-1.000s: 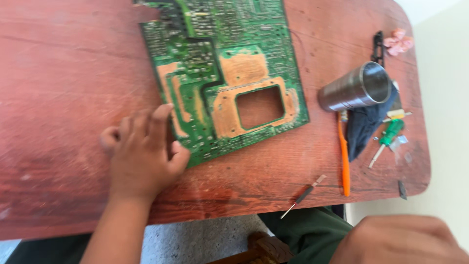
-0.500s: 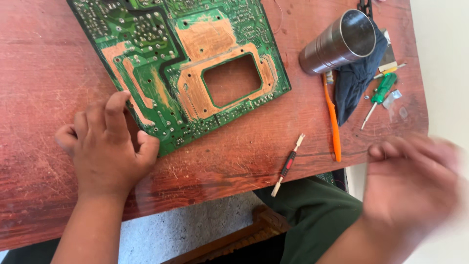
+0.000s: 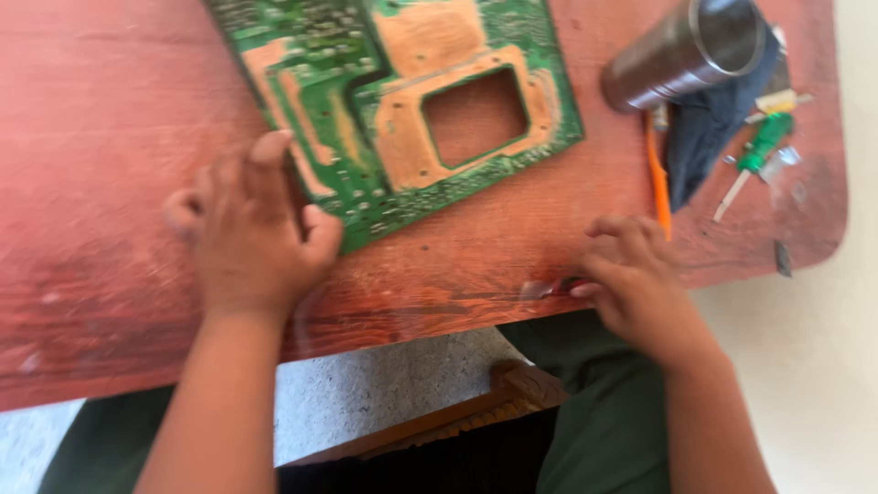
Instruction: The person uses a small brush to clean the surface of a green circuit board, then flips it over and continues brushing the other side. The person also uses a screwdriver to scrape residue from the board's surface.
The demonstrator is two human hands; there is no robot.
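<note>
Left hand (image 3: 251,238) spread flat, pinning green circuit board (image 3: 393,101) corner; right hand (image 3: 631,274) fingers curled at red table (image 3: 110,137) front edge, grasp unclear.

Green circuit board (image 3: 402,110): flat on the red wooden desk (image 3: 110,137), solder side up, turned at a slant to the desk's front edge. Bare copper-tan areas frame a rectangular cut-out near its middle. Its upper part runs out of view. The corner nearest the front edge is the lower-left one. A small, blurred object (image 3: 549,287), unidentifiable, lies at the front edge, below the board's right corner.
</note>
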